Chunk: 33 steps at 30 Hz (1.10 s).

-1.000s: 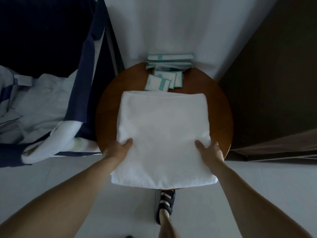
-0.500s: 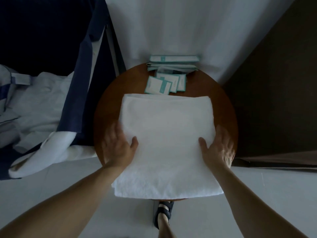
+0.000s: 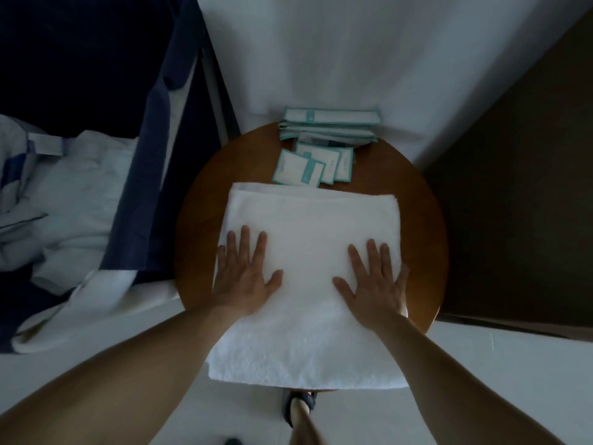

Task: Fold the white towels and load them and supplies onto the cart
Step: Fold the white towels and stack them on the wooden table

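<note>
A folded white towel (image 3: pixel 309 226) lies flat on a round wooden table (image 3: pixel 200 220), its near edge hanging over the table's front. My left hand (image 3: pixel 245 277) lies flat on the towel's left side with fingers straight and spread. My right hand (image 3: pixel 373 282) presses flat on the towel's right side the same way. Beyond the towel, several small white and teal supply packets (image 3: pixel 313 167) lie on the table, with a stack of longer packets (image 3: pixel 330 126) behind them at the far edge.
A dark blue cart or hamper frame with white linens (image 3: pixel 64 187) stands to the left of the table. A white wall is behind, and a dark brown panel (image 3: pixel 519 187) is on the right. My sandalled foot (image 3: pixel 300 406) shows below the table.
Both hands let go of the towel's side edges, slid forward and inward, and now lie flat on top of it. The towel has stayed in place.
</note>
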Each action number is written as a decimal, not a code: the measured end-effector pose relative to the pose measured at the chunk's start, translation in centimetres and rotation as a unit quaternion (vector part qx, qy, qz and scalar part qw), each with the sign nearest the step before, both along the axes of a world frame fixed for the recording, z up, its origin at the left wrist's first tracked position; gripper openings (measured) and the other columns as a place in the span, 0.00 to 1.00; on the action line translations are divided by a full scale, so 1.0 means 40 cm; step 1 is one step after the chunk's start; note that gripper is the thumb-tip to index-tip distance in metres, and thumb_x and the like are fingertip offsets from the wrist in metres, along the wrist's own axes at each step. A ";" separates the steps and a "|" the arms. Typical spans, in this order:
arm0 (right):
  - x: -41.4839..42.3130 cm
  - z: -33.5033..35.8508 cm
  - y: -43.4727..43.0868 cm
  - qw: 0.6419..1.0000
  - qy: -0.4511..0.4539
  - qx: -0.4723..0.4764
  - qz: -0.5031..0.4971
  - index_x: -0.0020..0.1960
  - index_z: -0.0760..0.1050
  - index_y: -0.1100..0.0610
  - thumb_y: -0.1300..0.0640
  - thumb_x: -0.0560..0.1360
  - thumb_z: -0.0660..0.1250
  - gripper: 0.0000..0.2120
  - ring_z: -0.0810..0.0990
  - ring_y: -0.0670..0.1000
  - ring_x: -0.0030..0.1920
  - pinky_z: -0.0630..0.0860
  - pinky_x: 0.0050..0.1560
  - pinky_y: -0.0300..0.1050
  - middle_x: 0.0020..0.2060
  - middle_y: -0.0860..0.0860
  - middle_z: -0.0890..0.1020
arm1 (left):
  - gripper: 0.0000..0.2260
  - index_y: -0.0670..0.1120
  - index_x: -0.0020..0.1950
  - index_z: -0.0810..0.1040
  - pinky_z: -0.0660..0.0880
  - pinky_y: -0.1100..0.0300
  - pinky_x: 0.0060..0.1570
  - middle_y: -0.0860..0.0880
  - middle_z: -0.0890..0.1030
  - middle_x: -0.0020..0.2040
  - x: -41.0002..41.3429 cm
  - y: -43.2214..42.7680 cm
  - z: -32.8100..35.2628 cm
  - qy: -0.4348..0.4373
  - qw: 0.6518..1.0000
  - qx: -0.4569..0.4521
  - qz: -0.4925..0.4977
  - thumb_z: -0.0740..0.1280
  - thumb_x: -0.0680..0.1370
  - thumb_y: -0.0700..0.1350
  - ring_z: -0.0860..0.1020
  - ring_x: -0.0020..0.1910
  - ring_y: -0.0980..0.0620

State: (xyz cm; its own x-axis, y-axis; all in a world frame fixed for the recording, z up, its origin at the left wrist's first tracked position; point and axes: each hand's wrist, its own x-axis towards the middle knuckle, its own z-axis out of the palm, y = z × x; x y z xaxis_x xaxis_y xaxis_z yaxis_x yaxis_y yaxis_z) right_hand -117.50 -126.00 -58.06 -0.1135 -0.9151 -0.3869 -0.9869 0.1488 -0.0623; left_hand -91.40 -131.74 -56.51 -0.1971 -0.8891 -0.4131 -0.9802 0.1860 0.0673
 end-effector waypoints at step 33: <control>1.046 0.236 -0.764 0.958 -0.099 0.124 0.238 0.79 0.38 0.40 0.31 0.71 0.65 0.49 0.31 0.57 0.77 0.45 0.73 0.72 0.78 0.46 0.35 | 0.33 0.48 0.81 0.43 0.46 0.45 0.77 0.47 0.47 0.81 0.981 -0.524 0.166 0.047 0.987 -0.017 0.152 0.49 0.81 0.62 0.44 0.80 0.47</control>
